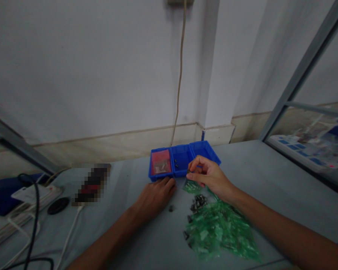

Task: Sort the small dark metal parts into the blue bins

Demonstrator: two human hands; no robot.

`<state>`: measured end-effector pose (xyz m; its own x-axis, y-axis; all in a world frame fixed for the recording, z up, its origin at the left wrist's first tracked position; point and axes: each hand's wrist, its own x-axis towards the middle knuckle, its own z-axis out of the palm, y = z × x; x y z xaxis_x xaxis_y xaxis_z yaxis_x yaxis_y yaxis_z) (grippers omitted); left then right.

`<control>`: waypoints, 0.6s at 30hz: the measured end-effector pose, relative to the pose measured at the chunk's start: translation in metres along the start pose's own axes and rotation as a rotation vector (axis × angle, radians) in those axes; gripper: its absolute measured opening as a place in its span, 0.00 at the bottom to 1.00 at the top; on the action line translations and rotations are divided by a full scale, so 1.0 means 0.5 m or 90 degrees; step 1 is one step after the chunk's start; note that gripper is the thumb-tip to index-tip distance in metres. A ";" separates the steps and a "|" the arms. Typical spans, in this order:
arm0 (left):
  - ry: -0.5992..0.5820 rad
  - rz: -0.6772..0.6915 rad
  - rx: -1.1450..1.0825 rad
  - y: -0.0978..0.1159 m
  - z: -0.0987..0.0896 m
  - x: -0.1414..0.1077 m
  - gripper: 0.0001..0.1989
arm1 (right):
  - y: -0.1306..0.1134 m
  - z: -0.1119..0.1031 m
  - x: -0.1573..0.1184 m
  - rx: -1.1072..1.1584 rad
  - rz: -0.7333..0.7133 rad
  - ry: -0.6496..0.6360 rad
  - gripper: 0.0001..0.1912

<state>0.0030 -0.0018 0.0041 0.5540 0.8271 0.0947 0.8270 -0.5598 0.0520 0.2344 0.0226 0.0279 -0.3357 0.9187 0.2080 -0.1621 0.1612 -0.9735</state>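
My left hand lies palm down on the table against the front of a blue three-compartment bin, its fingers slightly bent and holding nothing I can see. In front of the right compartment, my right hand has thumb and fingers pinched at the top of a small green plastic bag with shiny pieces in it. Below that is a small heap of dark metal parts. A large pile of green plastic bags spreads under my right forearm. One small dark part lies apart, near my left hand.
A pink bag and a clear bag of small pieces fill the bin's left compartment; a few small parts lie in the middle one. Leftward are a blurred-out device, a black disc and cables. Grey frame posts flank the table.
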 end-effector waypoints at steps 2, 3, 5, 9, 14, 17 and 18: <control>0.005 0.000 -0.001 -0.001 0.002 -0.001 0.10 | 0.000 -0.001 0.000 0.012 0.008 -0.011 0.15; 0.007 0.001 0.001 -0.002 0.003 -0.001 0.10 | 0.001 -0.001 0.000 0.018 0.011 -0.016 0.15; 0.011 0.004 0.005 -0.003 0.004 -0.001 0.09 | 0.003 -0.003 0.001 0.012 0.004 -0.021 0.14; 0.012 0.013 0.009 -0.002 0.002 0.000 0.09 | 0.008 -0.005 0.003 -0.163 -0.116 0.030 0.10; 0.019 0.016 0.018 -0.002 0.004 0.000 0.08 | 0.012 -0.003 0.001 -0.309 -0.192 0.083 0.06; 0.023 0.016 0.021 -0.002 0.005 0.000 0.08 | 0.012 -0.004 0.003 -0.272 -0.153 0.090 0.08; 0.022 0.015 0.022 -0.002 0.005 0.001 0.08 | 0.012 -0.005 0.005 -0.249 -0.137 0.090 0.08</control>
<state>0.0025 -0.0008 0.0018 0.5705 0.8111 0.1292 0.8167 -0.5769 0.0150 0.2351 0.0266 0.0225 -0.1991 0.8853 0.4203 0.1575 0.4522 -0.8779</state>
